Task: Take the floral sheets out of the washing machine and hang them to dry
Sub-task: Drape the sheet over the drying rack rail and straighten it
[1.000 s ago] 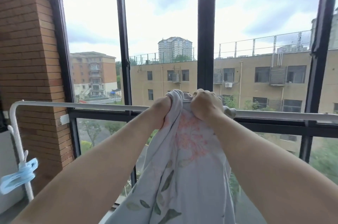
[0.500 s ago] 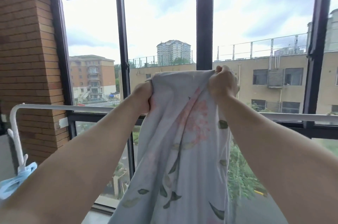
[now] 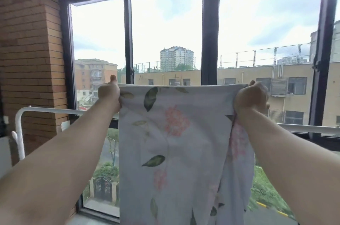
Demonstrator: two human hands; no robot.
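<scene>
White drying rail (image 3: 49, 110) runs across the window (image 3: 165, 41), below hand height. Left hand (image 3: 109, 94) is closed on 1 upper corner of the floral sheet (image 3: 173, 142); right hand (image 3: 252, 97) is closed on the other, with spare cloth bunched beneath it. The 2 grips pull the top hem taut above the rail, apparently so that the sheet can drape over it flat.

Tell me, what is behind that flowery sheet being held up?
Behind the floral sheet runs the white drying rail, visible on both sides; its middle stretch is covered, as is the lower window.
</scene>
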